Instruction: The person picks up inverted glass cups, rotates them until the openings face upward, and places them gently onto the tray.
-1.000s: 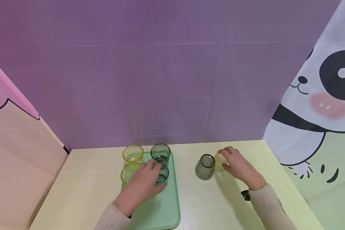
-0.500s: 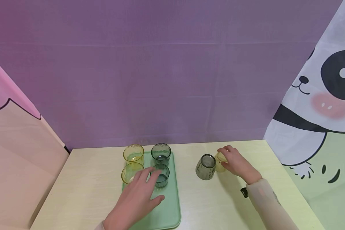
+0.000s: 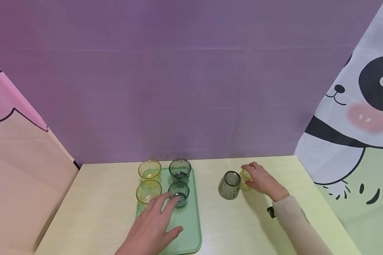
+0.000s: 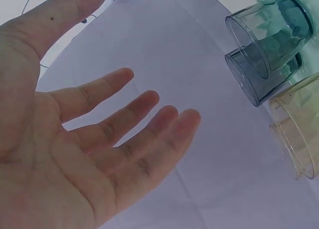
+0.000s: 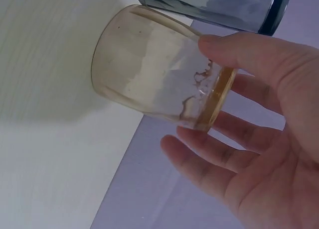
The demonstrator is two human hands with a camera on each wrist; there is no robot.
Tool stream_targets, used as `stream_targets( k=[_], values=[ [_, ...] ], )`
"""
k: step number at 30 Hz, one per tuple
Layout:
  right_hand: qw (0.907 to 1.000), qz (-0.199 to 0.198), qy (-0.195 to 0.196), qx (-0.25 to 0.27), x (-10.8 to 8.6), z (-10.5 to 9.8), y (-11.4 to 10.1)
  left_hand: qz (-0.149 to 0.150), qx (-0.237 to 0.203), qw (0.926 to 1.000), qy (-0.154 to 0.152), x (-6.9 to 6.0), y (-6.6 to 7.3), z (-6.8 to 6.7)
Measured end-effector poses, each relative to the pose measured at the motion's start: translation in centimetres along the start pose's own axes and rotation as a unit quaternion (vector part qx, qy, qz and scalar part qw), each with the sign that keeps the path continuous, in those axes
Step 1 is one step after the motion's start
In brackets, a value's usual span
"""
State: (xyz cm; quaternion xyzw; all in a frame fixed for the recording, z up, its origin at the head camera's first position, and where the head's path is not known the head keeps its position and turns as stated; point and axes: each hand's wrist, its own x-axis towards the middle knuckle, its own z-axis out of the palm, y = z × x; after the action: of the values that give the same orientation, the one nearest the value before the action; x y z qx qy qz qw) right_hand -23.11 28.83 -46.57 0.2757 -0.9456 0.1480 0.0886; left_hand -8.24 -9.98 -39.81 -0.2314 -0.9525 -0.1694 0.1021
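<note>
My right hand (image 3: 264, 182) has its thumb and fingers round the base end of an upside-down yellow glass (image 3: 245, 184) on the table; the right wrist view shows that yellow glass (image 5: 149, 64) between thumb and fingers. Just left of it an upside-down grey glass (image 3: 228, 189) stands on the table. My left hand (image 3: 153, 226), fingers spread and holding nothing, hovers over the green tray (image 3: 189, 230). Upright at the tray's far end are two yellow glasses, one behind the other (image 3: 149, 193), and two dark grey-green glasses (image 3: 178, 198) beside them.
A pale wooden table (image 3: 95, 205) carries everything. Behind it hangs a purple cloth (image 3: 191, 88). A panda-printed cloth (image 3: 338, 159) hangs at the right, and a pink and beige one (image 3: 16, 170) at the left.
My left hand has drawn back toward the near side from the nearer dark glass, its fingers now more spread. The right hand stays at the yellow glass.
</note>
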Motion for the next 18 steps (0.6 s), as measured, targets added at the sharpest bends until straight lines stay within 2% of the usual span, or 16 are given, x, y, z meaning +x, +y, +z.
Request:
stream_targets(
  k=[11,18],
  values=[
    [0.9996,-0.028,0.006,0.005,0.04,0.09,0.42,-0.002,-0.004,1.0000,-0.001,-0.22,-0.16,0.30],
    [0.9995,-0.029,0.008,0.003,-0.25,-0.79,-0.04,-0.001,-0.007,1.0000,-0.001,-0.33,-0.25,0.44]
  ],
)
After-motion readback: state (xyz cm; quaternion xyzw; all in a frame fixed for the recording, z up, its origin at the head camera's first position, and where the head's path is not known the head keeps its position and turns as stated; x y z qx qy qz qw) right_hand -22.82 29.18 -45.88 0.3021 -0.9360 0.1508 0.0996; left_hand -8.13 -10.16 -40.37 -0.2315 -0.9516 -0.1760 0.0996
